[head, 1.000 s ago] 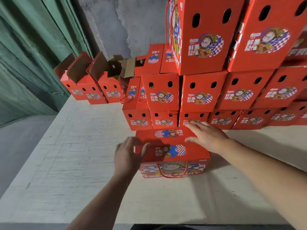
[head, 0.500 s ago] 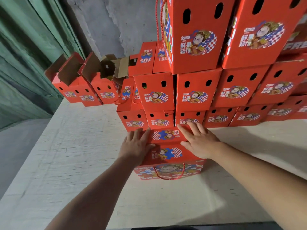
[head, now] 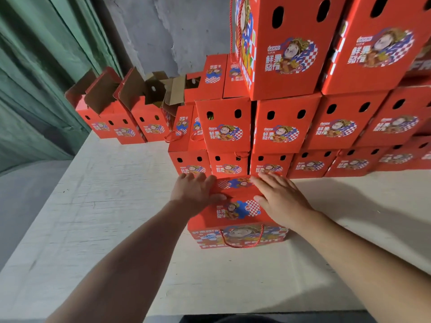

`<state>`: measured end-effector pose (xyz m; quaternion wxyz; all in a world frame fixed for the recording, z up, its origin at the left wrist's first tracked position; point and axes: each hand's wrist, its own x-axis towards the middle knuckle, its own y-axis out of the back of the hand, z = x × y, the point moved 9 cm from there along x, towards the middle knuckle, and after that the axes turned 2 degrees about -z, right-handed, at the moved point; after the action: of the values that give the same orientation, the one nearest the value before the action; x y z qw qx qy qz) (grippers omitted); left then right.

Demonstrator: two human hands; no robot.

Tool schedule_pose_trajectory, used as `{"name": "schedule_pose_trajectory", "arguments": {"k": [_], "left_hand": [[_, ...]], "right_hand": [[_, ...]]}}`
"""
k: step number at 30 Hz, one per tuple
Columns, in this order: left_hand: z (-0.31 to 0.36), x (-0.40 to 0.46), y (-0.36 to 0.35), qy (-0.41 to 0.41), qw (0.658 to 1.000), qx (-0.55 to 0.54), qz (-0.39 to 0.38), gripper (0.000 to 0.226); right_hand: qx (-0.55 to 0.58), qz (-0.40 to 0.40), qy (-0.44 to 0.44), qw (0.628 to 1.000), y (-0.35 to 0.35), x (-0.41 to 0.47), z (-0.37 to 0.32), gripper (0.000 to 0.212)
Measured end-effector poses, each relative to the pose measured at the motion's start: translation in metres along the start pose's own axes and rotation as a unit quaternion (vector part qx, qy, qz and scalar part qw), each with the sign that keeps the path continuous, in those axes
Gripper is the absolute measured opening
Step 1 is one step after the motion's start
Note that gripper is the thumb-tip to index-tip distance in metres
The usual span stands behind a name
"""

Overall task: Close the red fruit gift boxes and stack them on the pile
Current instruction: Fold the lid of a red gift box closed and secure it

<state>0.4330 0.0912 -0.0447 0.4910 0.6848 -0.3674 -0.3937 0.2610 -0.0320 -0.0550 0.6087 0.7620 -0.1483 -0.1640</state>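
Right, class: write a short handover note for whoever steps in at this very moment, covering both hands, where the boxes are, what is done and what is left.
Left hand and right hand: both flat, pressing the top flaps of the red cardboard fruit gift box on the pale table.
Stacked pile of closed red boxes stands right behind it.
Done: this box looks closed.
Left: stack it; then the open-flapped red boxes at far left.

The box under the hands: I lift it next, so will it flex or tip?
The box is cardboard, so its top probably gives a little. It sits squat on the table, so tipping seems unlikely. Its cord handle looks floppy.
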Motion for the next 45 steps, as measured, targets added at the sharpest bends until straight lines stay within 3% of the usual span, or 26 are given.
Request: {"name": "schedule_pose_trajectory", "arguments": {"k": [4, 7, 10, 13, 17, 20, 22, 24, 25, 27, 29, 31, 41, 45], "left_hand": [[-0.003, 0.010, 0.006, -0.004, 0.998, 0.038, 0.057, 0.087], [-0.001, 0.008, -0.012, -0.001, 0.999, -0.017, 0.029, 0.095], [0.005, -0.001, -0.030, 0.011, 0.996, -0.081, 0.024, 0.099], [0.007, -0.004, -0.031, 0.024, 0.997, -0.061, 0.030, 0.103], [0.012, -0.003, -0.036, 0.033, 0.999, -0.039, -0.017, 0.108], [0.007, -0.001, -0.029, 0.017, 0.996, -0.086, -0.018, 0.103], [-0.002, 0.000, -0.017, -0.007, 0.993, -0.117, -0.003, 0.105], [-0.010, 0.003, -0.007, -0.016, 0.987, -0.157, 0.000, 0.100], [-0.013, 0.005, -0.005, -0.008, 0.983, -0.181, -0.007, 0.097], [-0.018, 0.008, -0.002, 0.019, 0.980, -0.197, -0.018, 0.095], [-0.016, 0.006, -0.001, 0.028, 0.983, -0.183, -0.014, 0.097], [-0.012, 0.002, -0.003, 0.029, 0.986, -0.163, -0.010, 0.096], [-0.003, -0.019, -0.007, 0.081, 0.982, -0.169, -0.007, 0.102], [-0.018, -0.028, -0.008, 0.103, 0.982, -0.151, -0.037, 0.087]], "right_hand": [[0.003, 0.053, -0.005, 0.999, 0.014, 0.020, 0.008, 0.054], [0.003, 0.009, -0.012, 1.000, -0.007, 0.018, 0.005, 0.059], [-0.017, -0.026, -0.019, 0.999, -0.030, 0.004, 0.002, 0.078], [-0.020, -0.081, -0.023, 0.996, -0.037, 0.007, 0.005, 0.087], [-0.019, -0.158, -0.026, 0.987, -0.041, 0.012, 0.004, 0.088], [0.000, -0.085, -0.022, 0.996, -0.030, 0.002, 0.000, 0.085], [0.032, 0.059, -0.013, 0.998, -0.007, -0.014, -0.007, 0.074], [0.072, 0.212, 0.031, 0.974, 0.018, -0.034, -0.022, 0.053], [0.078, 0.247, 0.057, 0.964, 0.022, -0.041, -0.032, 0.046], [0.066, 0.190, 0.087, 0.976, 0.007, -0.041, -0.053, 0.054], [0.051, 0.059, 0.054, 0.996, -0.025, -0.034, -0.057, 0.088], [0.009, 0.010, 0.022, 1.000, -0.043, -0.031, -0.054, 0.108], [-0.012, 0.114, 0.010, 0.993, -0.026, -0.037, -0.060, 0.107], [-0.015, 0.190, 0.053, 0.980, -0.021, -0.048, -0.060, 0.116]]}}
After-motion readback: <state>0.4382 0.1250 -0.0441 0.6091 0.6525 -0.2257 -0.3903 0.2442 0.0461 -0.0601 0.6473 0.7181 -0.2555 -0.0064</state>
